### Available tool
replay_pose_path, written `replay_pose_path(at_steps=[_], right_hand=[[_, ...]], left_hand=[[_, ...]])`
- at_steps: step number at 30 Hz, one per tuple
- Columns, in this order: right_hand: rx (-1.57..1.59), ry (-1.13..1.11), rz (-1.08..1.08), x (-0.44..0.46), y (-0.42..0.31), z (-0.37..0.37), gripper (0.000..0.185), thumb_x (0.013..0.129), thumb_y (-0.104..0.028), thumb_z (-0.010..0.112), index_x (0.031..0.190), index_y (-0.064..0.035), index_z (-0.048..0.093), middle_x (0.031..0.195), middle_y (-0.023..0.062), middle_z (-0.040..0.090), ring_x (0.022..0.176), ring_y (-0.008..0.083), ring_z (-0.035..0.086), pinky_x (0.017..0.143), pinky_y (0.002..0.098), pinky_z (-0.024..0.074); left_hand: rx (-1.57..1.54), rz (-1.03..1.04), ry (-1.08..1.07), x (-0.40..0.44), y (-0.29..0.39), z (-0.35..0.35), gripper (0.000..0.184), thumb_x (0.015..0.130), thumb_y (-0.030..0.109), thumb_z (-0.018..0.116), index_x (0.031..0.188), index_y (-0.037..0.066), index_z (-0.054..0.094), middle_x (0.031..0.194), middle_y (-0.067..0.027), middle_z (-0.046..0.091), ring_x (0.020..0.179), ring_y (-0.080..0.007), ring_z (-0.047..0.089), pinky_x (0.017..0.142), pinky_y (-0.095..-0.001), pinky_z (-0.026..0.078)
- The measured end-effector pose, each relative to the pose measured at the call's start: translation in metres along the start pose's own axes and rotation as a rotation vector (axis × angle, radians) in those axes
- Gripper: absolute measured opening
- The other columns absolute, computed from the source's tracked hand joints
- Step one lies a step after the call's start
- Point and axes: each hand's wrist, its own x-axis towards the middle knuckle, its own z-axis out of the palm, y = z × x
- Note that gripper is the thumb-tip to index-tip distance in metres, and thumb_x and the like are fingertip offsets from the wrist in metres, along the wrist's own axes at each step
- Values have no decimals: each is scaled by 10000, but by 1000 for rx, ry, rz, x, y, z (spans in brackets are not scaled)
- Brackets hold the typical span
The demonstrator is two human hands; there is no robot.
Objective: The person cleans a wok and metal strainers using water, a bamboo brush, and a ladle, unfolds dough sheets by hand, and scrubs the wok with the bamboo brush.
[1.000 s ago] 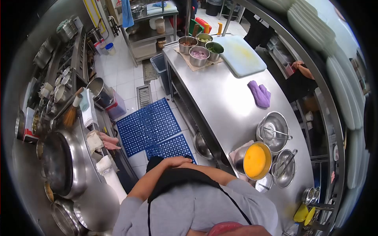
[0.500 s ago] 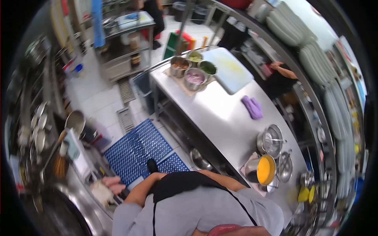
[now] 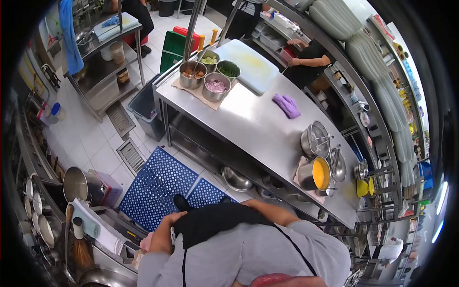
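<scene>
My left hand (image 3: 176,218) rests against the front of the black apron (image 3: 215,225), its fingers hidden by the apron's edge. On the other side, my right hand (image 3: 250,204) is bent in to the apron as well, and its fingers are out of sight. Nothing shows in either hand. Nearest my right side, on the steel table (image 3: 239,129), stands a pot of orange-yellow liquid (image 3: 320,173). Beside it are a steel bowl with a strainer (image 3: 315,139) and a steel bowl with a ladle (image 3: 337,162).
Steel pots hold chopped pink onion (image 3: 216,86), greens (image 3: 228,69) and other cut food. A cutting board (image 3: 251,67) and purple cloth (image 3: 287,105) lie on the table. Blue mats (image 3: 160,191) cover the floor. A co-worker's arm (image 3: 311,62) reaches in beyond the table.
The view has swung, so the table and pots appear further left and the picture is sharper. Both my hands remain at the apron.
</scene>
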Motion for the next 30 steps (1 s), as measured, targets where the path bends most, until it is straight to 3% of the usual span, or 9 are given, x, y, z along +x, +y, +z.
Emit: replay_pose_path(at_steps=[2,5,11,14,17,21,26,29,30], right_hand=[[35,-27,46,-4,9,8,355,846,-304,611,1077,-63,732,1056,207,722,973,366,714,856,482,559],[-9,52,34,-8,18,17,355,845,-305,613,1074,-62,733,1051,208,723,969,368,715,856,483,558],[-455,440,-25,-52,-40,-15,383,865,-368,597,1092,-83,714,1036,212,714,999,362,693,811,456,540],[-216,810,-238,-31,-35,-17,353,864,-367,606,1062,-103,731,940,214,716,972,371,697,800,459,539],[-92,726,-228,-11,-23,-22,343,864,-381,601,1013,-108,748,1046,189,718,1038,391,684,878,473,534],[323,731,-393,42,62,13,451,936,-481,556,1054,-84,736,1054,181,718,916,335,699,809,452,536],[860,433,152,-27,120,116,496,950,-469,521,997,-22,733,916,152,717,744,255,683,606,424,531],[308,454,122,11,166,200,381,866,-393,642,904,-30,751,868,159,731,785,284,711,747,431,562],[366,477,132,5,167,216,389,866,-394,635,919,-28,755,911,173,730,840,313,710,781,444,557]], left_hand=[[-134,-82,-49,-1,4,-1,659,953,517,571,1278,-53,620,1306,-155,641,1155,-252,606,989,-381,480],[256,-46,-96,-17,34,1,526,933,409,595,1271,9,646,1305,-181,642,1176,-294,615,998,-405,483],[713,-221,365,-21,92,1,432,789,266,692,1205,150,703,1240,-209,662,1169,-406,618,1003,-438,494],[803,-37,598,-15,104,6,388,753,199,684,1129,115,732,1151,-198,701,1114,-388,653,981,-437,510],[610,3,790,-13,115,11,345,753,130,641,1080,95,746,1101,-191,718,1096,-356,671,983,-436,509],[567,-50,938,-19,113,1,307,749,105,642,1034,91,756,1050,-189,732,1005,-351,706,903,-422,540],[630,-120,709,-32,113,0,284,771,183,677,1009,49,754,1012,-212,734,986,-334,719,843,-414,549],[862,-123,528,-8,105,-5,350,786,249,685,1055,31,740,1061,-236,718,1021,-353,704,869,-420,542],[968,-79,425,20,81,-21,380,792,271,686,1079,28,734,1084,-244,711,1037,-362,697,883,-424,538]])
